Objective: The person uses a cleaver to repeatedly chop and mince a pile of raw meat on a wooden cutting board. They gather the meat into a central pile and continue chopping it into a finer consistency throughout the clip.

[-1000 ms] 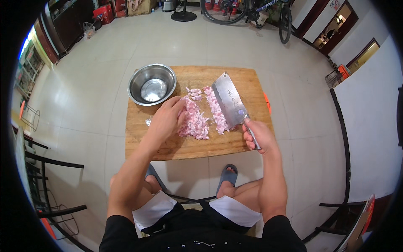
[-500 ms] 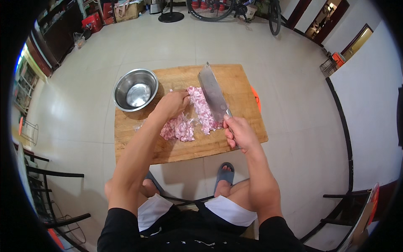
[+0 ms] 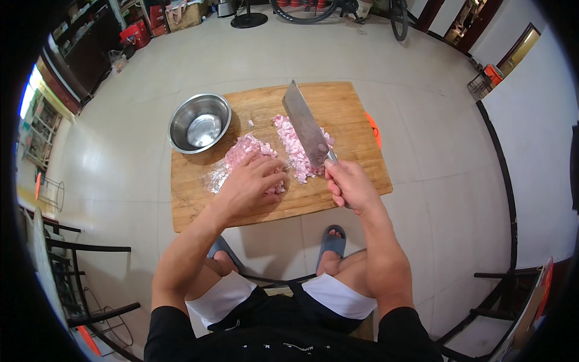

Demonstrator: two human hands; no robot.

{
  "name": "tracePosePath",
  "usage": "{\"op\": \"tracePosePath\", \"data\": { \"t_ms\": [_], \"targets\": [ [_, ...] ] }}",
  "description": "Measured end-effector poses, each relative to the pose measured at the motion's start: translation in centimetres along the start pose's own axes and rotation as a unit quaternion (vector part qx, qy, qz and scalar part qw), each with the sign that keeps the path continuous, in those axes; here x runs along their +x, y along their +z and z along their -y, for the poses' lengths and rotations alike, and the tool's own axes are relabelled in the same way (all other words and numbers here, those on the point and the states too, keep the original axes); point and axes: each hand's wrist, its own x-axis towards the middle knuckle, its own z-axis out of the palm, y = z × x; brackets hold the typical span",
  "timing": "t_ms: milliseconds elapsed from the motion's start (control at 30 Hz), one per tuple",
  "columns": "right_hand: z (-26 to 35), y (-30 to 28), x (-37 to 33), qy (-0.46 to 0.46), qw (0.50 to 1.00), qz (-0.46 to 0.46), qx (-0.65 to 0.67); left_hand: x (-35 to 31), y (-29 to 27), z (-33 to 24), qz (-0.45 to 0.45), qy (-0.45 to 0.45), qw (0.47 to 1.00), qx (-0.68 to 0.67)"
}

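Chopped pink meat lies on a wooden cutting board (image 3: 199, 196) in two heaps. My left hand (image 3: 252, 181) rests over the left heap of meat (image 3: 246, 146), fingers stretched out and a little apart, partly covering it. In my right hand (image 3: 353, 186) is the handle of a cleaver (image 3: 306, 123), fingers wrapped round it. The broad blade slants away to the far left, over the right heap of meat (image 3: 291, 145), and hides part of it. A few scraps lie apart from the heaps.
A steel bowl (image 3: 201, 123) stands on the board's far left corner. An orange edge (image 3: 373, 130) shows past the board's right side. My slippered feet are below the near edge. Black-framed chairs (image 3: 90, 248) stand at the left; a bicycle (image 3: 304, 12) is far off.
My left hand has drawn back from the right heap toward me and now lies over the left heap, its fingers more spread. The cleaver stays in my right hand, almost unmoved.
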Motion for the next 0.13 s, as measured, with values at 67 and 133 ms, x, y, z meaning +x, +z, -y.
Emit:
{"op": "tracePosePath", "data": {
  "t_ms": [67,133],
  "targets": [
    [-0.2,0.1,0.1,-0.005,1.0,0.004,-0.007,-0.2,1.3,0.6,0.008,-0.021,0.999,-0.023],
    [-0.5,0.5,0.3,0.0,1.0,0.001,-0.013,-0.5,3.2,1.7,-0.014,-0.025,0.999,-0.046]
  ]
}}
